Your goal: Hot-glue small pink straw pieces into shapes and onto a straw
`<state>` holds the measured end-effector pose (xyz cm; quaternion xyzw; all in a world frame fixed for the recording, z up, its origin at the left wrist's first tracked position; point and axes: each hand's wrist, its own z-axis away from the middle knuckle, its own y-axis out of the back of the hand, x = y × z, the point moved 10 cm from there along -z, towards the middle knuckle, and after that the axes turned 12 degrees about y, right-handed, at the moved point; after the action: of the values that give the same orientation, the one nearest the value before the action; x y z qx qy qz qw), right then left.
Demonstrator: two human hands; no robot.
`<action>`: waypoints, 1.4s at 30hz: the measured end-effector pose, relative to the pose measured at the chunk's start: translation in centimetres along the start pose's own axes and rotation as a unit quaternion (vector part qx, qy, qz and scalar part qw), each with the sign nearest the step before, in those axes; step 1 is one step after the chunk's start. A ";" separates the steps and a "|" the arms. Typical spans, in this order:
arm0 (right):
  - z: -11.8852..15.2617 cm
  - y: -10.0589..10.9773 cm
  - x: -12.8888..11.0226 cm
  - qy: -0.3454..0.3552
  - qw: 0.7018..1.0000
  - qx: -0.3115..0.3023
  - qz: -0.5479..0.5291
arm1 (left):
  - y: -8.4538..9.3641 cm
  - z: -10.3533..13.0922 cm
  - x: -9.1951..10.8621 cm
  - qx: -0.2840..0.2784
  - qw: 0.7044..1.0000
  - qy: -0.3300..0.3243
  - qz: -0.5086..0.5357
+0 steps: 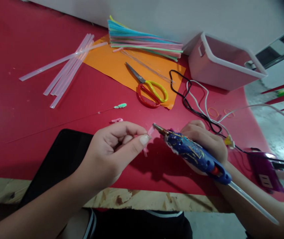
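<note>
Between the thumb and forefinger of my left hand (117, 149) is a short piece of pink pipe cleaner (151, 129). My right hand (206, 142) is wrapped round a blue hot glue gun (194, 152), its metal nozzle at the tip of the pink piece; whether they touch I cannot tell. A clear glue stick (253, 202) sticks out of the gun's rear. Beyond my left hand lie a small bent pink piece (117, 120) and a thin wire with a green fuzzy tip (120, 106).
Glue sticks (67, 69) lie at the back left. Scissors (146, 86) rest on orange paper (102, 68), near a bundle of pipe cleaners (144, 41). A pink bin (213, 68), tangled cables (189, 99) and a purple power strip (263, 172) are to the right. A black phone-like slab (59, 156) lies under my left arm.
</note>
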<state>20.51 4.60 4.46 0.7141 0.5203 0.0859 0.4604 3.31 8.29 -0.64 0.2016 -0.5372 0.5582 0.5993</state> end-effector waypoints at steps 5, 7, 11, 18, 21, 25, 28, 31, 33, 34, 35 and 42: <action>0.0 0.0 -0.2 0.014 1.000 -0.008 0.007 | 0.4 0.0 0.0 0.010 1.000 0.000 -0.019; 0.1 0.2 0.2 -0.001 1.000 -0.008 0.026 | 0.6 0.1 0.0 0.024 0.999 -0.003 -0.035; 0.3 0.6 1.5 -0.053 0.993 -0.016 0.101 | 1.0 0.8 1.2 0.082 0.986 -0.063 -0.132; 1.1 -1.5 3.6 -0.113 0.971 -0.135 0.160 | -2.6 2.8 3.8 0.045 0.887 -0.264 -0.375; 1.0 -1.1 3.7 -0.111 0.970 -0.136 0.166 | -3.2 2.9 3.6 0.038 0.856 -0.282 -0.433; 0.2 2.4 1.6 -0.069 0.990 0.020 0.120 | -4.1 2.9 2.6 -0.012 0.839 -0.292 -0.460; -0.5 2.9 -0.7 -0.010 0.997 0.073 0.022 | -4.9 3.2 2.0 -0.059 0.828 -0.312 -0.463; -1.4 1.2 -2.2 0.018 1.000 0.021 -0.015 | -5.1 3.2 1.8 -0.066 0.822 -0.320 -0.466; -1.9 0.5 -2.6 0.023 1.000 0.007 -0.017 | -5.1 3.2 1.8 -0.070 0.820 -0.321 -0.468; -2.1 0.3 -2.7 0.024 1.000 0.004 -0.015 | -5.2 3.2 1.7 -0.077 0.819 -0.322 -0.468; -2.3 0.1 -2.8 0.025 1.000 0.003 -0.012 | -5.2 3.2 1.6 -0.085 0.817 -0.320 -0.471; -2.4 0.0 -3.3 0.045 0.999 0.006 -0.021 | -5.6 3.8 1.5 -0.127 0.808 -0.327 -0.473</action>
<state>17.64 3.25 6.95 0.7011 0.5561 0.1048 0.4339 6.44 4.12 3.92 0.5236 -0.6056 0.0334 0.5983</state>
